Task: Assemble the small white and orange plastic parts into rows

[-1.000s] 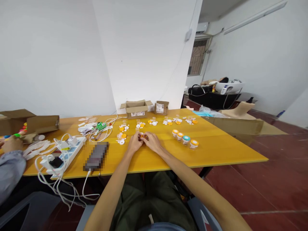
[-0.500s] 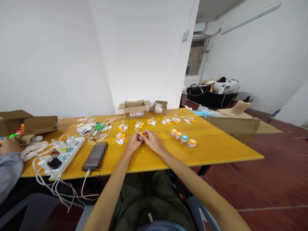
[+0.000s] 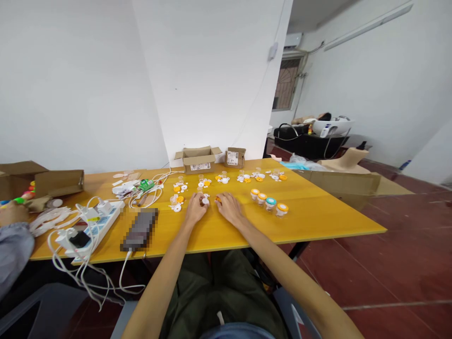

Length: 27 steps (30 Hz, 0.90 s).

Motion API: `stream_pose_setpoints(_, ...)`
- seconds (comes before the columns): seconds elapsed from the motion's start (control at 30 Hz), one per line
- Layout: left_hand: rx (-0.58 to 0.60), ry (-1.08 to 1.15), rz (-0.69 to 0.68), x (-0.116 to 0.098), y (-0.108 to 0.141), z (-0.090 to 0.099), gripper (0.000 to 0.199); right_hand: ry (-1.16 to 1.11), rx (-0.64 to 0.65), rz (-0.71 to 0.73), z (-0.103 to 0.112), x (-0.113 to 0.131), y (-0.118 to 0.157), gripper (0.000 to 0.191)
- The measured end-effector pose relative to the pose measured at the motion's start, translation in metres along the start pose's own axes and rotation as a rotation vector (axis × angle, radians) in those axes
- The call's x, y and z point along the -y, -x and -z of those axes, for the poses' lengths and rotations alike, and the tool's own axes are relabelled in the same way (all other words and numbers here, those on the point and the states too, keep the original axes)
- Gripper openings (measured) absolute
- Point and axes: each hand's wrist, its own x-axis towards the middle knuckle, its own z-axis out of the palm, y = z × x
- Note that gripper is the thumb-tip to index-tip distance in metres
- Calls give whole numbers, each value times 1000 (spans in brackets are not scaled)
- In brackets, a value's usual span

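A yellow table [image 3: 310, 221] — on it, lidded jars [image 3: 270, 203], loose parts [image 3: 177, 207], cardboard boxes [image 3: 199, 165], a power strip [image 3: 102, 226].

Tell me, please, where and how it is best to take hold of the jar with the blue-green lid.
Probably by the rim of its blue-green lid, coming from above, with fingertips on the near-left and far-right sides. The jar stands upright, and its round lid looks wider than the clear body. Orange-lidded jars stand close on its other two sides.
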Motion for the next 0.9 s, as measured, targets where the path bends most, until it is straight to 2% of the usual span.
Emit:
stream_pose_setpoints(0.2, -3, -7, -19, -3, 0, 1, 20, -76, -66, 33, 0, -1, -3, 14)
stream_pose_setpoints(0.3, 8, -21, -64, -8, 2, 2, 20, -198, -83, 42, 3, 4, -5, 17)
stream_pose_setpoints(0.5, 68, 2, -197, -17, 4, 5, 21, -634, -12, -2, 0, 10, -11, 18)
stream_pose_setpoints(0.63, 84, 24, -245, -19, 5, 6, 20, -876, 26, -95, -4, 7, -15, 12)
stream_pose_setpoints(0.77, 92, 16, -301, -14, 3, 5, 20, -1015, 52, -157, -6, 3, -18, 10)
stream_pose_setpoints(0.9, 83, -10, -344, -8, 2, 3, 17, -1060, 66, -162, -7, 2, -18, 11)
